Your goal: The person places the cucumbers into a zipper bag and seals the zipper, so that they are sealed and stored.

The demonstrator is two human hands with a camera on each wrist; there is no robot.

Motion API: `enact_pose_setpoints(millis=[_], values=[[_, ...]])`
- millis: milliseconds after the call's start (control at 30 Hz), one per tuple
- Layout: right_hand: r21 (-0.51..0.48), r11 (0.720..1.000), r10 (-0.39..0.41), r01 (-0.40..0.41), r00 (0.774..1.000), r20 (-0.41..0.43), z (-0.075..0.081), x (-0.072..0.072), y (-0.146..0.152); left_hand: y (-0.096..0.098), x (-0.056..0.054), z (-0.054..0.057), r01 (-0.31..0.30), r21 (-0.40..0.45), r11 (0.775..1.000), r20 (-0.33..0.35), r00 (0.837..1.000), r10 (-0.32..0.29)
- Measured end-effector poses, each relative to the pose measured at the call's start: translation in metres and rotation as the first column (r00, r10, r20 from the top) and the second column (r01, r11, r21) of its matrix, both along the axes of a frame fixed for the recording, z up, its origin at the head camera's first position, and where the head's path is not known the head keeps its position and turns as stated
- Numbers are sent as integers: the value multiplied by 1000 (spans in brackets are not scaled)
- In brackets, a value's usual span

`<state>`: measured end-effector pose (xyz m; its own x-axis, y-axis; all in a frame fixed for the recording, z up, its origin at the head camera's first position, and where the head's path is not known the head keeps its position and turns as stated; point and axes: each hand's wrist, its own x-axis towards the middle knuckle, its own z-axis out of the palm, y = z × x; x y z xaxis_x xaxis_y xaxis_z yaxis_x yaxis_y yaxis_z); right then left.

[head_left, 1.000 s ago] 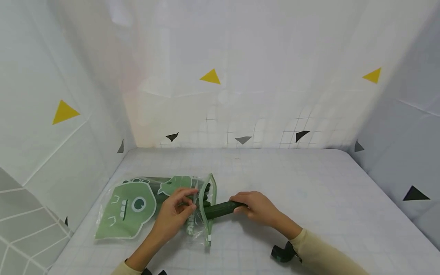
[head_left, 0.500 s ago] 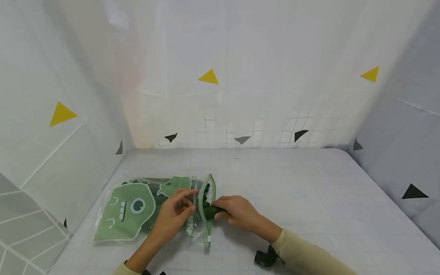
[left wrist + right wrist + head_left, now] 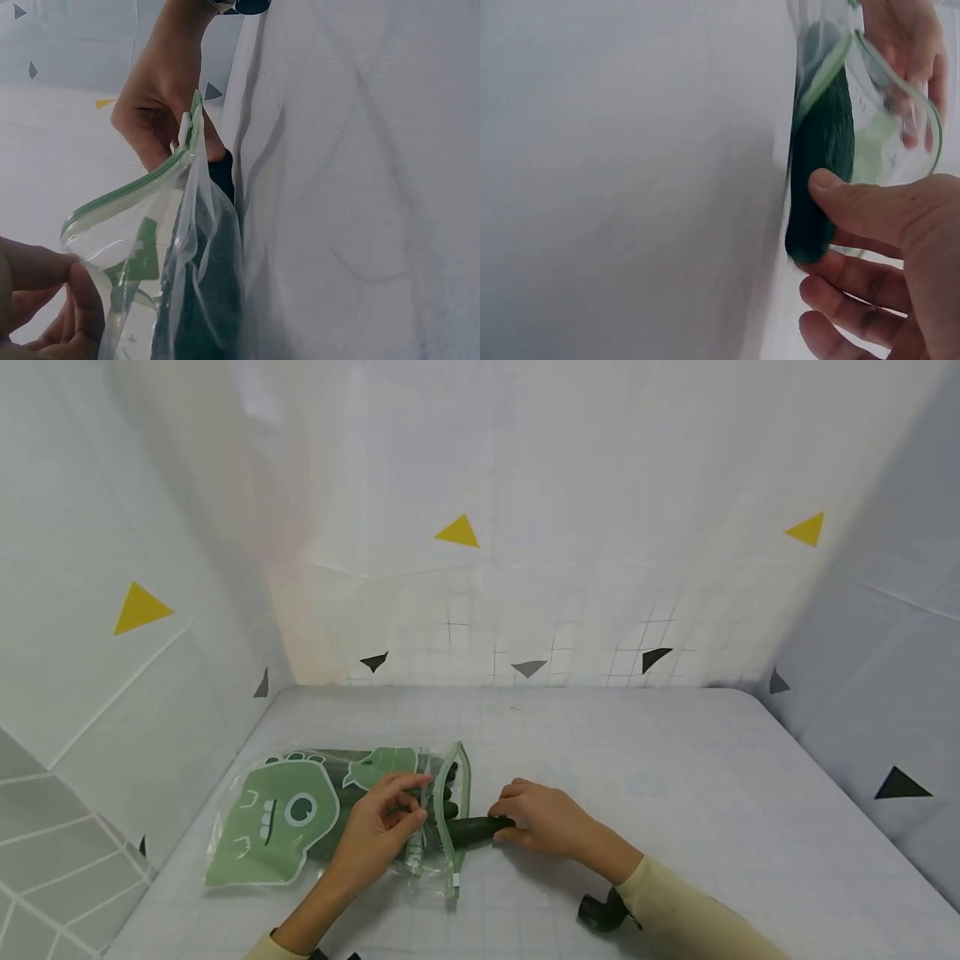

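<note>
A clear zip bag with a green cartoon monster print lies on the table, its green-edged mouth to the right. Several dark green cucumbers lie inside it. One cucumber sticks partly out of the mouth; the rest of its length is within the bag. My right hand pinches that cucumber's outer end between thumb and fingers, as the right wrist view shows with the cucumber. My left hand pinches the bag's upper film near the mouth with thumb and forefinger.
The white table has a faint grid. White sheets with yellow, black and grey triangles stand behind and on both sides. A black wrist device hangs below the right wrist.
The cucumber has slid left, further into the bag. My right hand moved left toward the mouth, then back right to the cucumber's outer end. My left hand stays in place.
</note>
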<state>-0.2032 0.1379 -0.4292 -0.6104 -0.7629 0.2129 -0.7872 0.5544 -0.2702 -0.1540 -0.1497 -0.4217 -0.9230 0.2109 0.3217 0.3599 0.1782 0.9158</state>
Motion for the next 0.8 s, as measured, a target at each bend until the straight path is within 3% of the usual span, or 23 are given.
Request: enact_pose_setpoints(millis=[133,367,567,800], values=[[-1,1000,-1,1,1000,-17,-1,-2,9,0,0,-1,1,6,1000,-12,1000,-1],[-63,995,72,-72,997,-4,-1,-7,5,0,-1,-2,16,16,1000,-20,1000,-16],[-91,993,70,-75,996,-56,-4,-7,1,0,-1,-2,34,12,999,-19,999,-34],[-125,989,72,-76,997,-42,-6,-6,-11,-1,-1,-4,35,12,999,-1,999,-35]])
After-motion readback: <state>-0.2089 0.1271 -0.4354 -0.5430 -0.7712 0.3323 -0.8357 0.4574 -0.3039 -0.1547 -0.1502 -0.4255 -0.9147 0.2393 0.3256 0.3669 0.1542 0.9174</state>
